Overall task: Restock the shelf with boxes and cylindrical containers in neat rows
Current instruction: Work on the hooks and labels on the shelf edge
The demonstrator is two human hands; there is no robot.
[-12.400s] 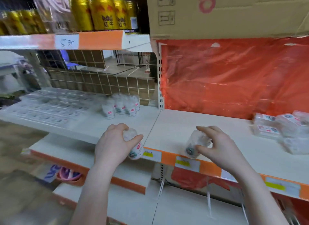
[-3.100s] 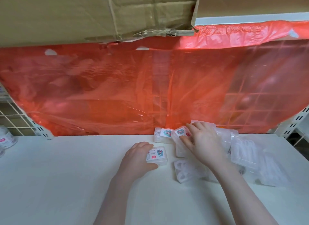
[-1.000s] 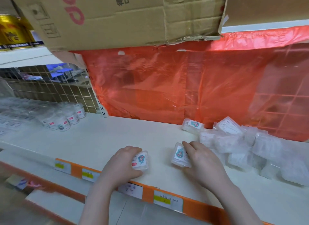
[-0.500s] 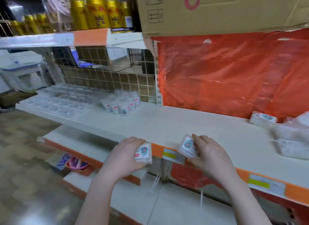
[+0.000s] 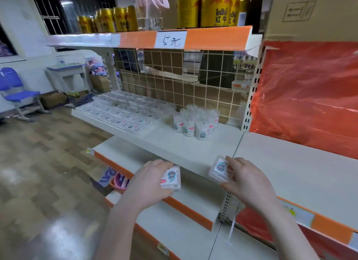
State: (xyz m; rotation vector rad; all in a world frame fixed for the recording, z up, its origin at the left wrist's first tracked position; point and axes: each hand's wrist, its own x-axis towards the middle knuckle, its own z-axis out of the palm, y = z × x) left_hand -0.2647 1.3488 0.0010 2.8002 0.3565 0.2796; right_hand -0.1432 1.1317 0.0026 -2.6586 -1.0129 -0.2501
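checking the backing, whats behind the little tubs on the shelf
A wire grid stands behind the tubs; brown cartons show through it. The tubs hide the grid's foot.

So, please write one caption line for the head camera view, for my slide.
Each hand, left hand and right hand, holds a small clear box before the white shelf with cylindrical containers.

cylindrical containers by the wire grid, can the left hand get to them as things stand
Probably not yet: the left hand already holds a small clear box. The path to the cylindrical containers over the bare shelf looks free.
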